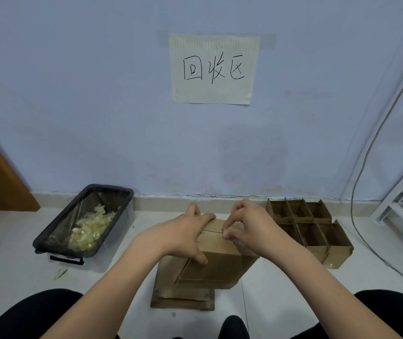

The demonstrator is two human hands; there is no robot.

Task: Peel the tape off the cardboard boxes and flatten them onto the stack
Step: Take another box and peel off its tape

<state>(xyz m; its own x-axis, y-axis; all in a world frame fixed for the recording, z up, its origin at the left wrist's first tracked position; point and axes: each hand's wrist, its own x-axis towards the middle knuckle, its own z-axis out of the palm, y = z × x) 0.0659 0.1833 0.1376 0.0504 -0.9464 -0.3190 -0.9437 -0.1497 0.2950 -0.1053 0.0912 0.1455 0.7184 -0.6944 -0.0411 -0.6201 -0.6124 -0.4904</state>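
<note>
Head view puts my right hand (245, 228) over the top of the cardboard box (217, 260), fingers curled, thumb and forefinger pinched together at the centre seam. I judge they are picking at the end of the tape there, though the tape is clear and I cannot see it well enough to be sure it has lifted. My left hand (183, 233) lies spread across the box top and its near left edge, fingers straight, pressing to steady it. The box stands upright on the stack (183, 298) of flattened cardboard on the floor, close in front of my knees. It is not yet opened or collapsed, so for this box peeling and flattening are both left. The stack shows a few sheets already down, and the black bin (56, 237) to the left holds a heap of crumpled tape, so I judge earlier boxes are finished. The divided box (337, 250) to the right sits unflattened near the wall (97, 118).
</note>
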